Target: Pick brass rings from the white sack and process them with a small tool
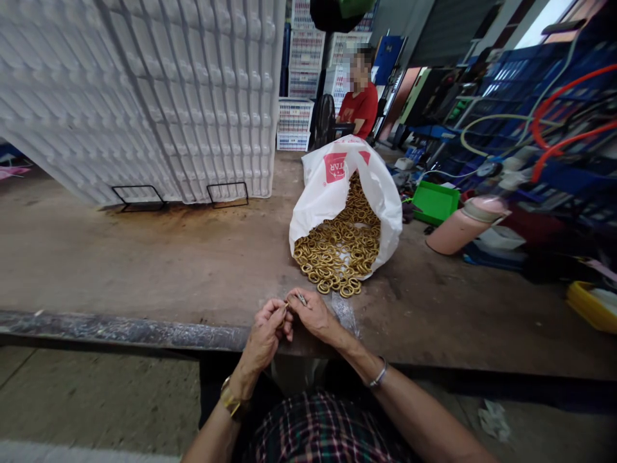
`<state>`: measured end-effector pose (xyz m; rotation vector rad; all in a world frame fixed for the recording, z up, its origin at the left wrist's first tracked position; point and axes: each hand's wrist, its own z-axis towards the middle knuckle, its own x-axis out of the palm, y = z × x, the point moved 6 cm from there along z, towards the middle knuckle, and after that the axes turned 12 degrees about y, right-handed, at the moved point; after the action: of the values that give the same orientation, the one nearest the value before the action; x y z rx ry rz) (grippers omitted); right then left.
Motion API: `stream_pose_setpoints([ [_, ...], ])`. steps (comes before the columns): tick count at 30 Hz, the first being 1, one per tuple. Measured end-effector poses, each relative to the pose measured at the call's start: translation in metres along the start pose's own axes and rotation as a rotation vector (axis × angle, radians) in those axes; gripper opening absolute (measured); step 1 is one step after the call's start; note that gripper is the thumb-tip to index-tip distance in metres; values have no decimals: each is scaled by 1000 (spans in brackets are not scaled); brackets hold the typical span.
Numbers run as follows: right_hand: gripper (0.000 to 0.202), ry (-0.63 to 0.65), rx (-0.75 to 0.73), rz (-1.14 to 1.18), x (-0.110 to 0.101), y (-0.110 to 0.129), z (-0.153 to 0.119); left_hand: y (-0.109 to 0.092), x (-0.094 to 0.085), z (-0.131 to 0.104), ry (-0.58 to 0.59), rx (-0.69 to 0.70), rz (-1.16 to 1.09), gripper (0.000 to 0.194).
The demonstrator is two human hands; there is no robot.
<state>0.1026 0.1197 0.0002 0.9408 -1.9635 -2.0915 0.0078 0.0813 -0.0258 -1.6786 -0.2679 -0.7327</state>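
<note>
My left hand (270,325) and my right hand (311,313) meet at the table's front edge, fingertips together. Between the left fingers shows a bit of a brass-coloured piece, probably a ring, mostly covered. The right fingers are closed on a small silver metal piece (301,299), too small to name. Just beyond the hands, a white plastic bag (318,196) with red print lies on its side, its mouth towards me. Many brass-coloured rings (337,251) fill it, and some spill onto the brown table (231,257).
Stacked white ribbed trays (207,96) stand at the back left, near black wire holders (229,194). On the right are a green bin (436,202), a pink cylinder (465,225), hoses and a yellow tray (592,307). A person in red (360,106) sits behind the table.
</note>
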Motion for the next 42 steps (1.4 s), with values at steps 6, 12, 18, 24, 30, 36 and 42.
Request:
stream_pose_setpoints([
  [6,25,-24,-22,90,1,-5,3,0,-1,0,12,15,-46,25],
  [12,24,-22,-23,102,3,-4,5,0,-2,-1,60,-2,-145,26],
  [18,21,-60,-32,-34,3,-7,5,-2,-3,-3,66,-14,-226,27],
  [24,14,15,-16,-391,10,-8,0,-2,-4,-2,71,7,-245,25],
  [30,19,102,18,-651,16,-14,0,-1,-3,-3,67,12,-209,24],
  [36,20,134,29,-687,18,-14,-1,-2,-3,-4,61,13,-171,25],
  [42,22,205,64,-767,14,-7,1,-2,-2,-4,94,-3,-166,26],
])
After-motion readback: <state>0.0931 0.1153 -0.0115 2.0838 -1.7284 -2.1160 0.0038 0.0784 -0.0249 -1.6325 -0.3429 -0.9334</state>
